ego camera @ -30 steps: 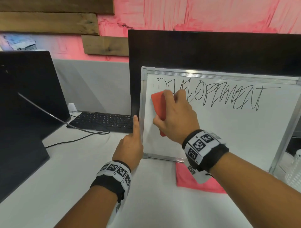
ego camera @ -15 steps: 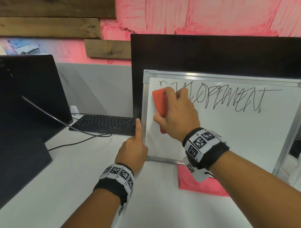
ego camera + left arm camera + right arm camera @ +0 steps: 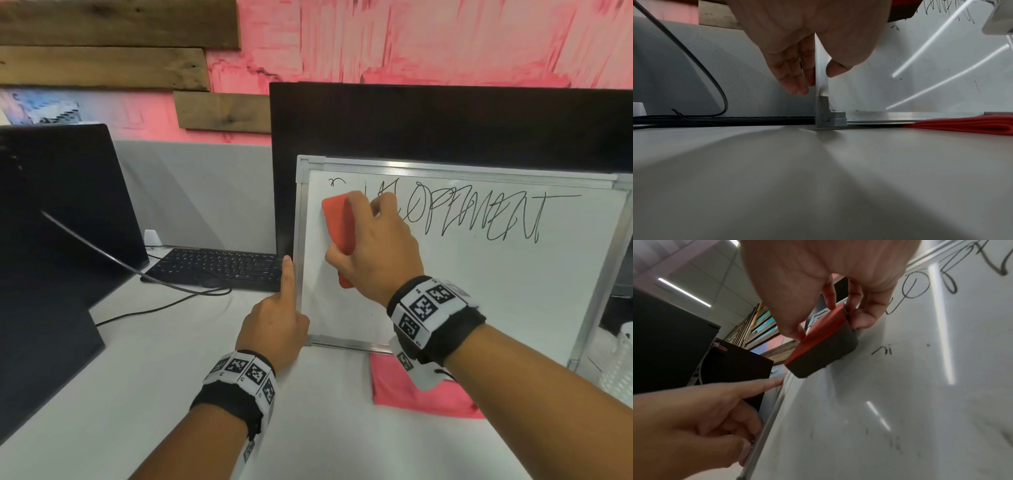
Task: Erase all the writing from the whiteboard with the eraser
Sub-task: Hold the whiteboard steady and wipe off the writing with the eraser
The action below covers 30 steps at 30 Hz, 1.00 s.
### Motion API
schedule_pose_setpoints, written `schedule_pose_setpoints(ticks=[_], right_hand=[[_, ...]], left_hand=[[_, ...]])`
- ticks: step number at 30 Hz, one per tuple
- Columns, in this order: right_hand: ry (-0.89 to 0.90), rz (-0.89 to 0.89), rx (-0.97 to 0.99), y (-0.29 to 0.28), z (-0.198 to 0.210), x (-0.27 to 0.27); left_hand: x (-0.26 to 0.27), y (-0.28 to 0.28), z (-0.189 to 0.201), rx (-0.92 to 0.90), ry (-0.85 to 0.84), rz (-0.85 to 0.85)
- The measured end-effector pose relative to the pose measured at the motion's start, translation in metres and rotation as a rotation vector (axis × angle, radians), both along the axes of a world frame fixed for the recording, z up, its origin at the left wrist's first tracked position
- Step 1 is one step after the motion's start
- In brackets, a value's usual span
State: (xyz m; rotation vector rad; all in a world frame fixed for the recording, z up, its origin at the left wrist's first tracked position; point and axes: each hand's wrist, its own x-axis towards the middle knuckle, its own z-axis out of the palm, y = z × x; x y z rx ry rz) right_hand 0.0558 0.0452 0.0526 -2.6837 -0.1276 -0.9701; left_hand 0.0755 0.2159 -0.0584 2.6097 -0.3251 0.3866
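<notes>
the right hand [image 3: 373,246] grasps the red eraser [image 3: 337,224], pad flat against the whiteboard [image 3: 479,291] at its 10 o'clock corner, while the left hand [image 3: 274,325] pinches the frame's 9 o'clock edge, likely steadying it; most writing [image 3: 479,216] remains.

A white table [image 3: 164,394] fills the lower frame — on it rest a whiteboard [image 3: 479,291] at centre right, a red cloth [image 3: 404,390] below it, a black keyboard [image 3: 219,267] at centre left.

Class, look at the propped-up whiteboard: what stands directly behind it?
A dark monitor rises behind the whiteboard. Its lower part and stand are covered by the board, so they cannot be seen.
</notes>
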Motion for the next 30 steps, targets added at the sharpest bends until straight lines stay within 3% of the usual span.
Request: schedule_pose_setpoints(ticks=[9, 17, 23, 30], right_hand=[[-0.059, 0.015, -0.008, 0.01, 0.022, 0.014], [-0.004, 0.008, -0.056, 0.011, 0.001, 0.006], [-0.065, -0.005, -0.01, 0.006, 0.023, 0.013], [0.04, 0.021, -0.123, 0.012, -0.007, 0.004]], left_hand=[[-0.002, 0.001, 0.001, -0.01, 0.019, 0.0], [-0.001, 0.002, 0.0, 0.006, 0.017, -0.01], [0.0, 0.003, 0.0, 0.017, 0.004, -0.009], [-0.001, 0.002, 0.0, 0.013, 0.008, -0.024]])
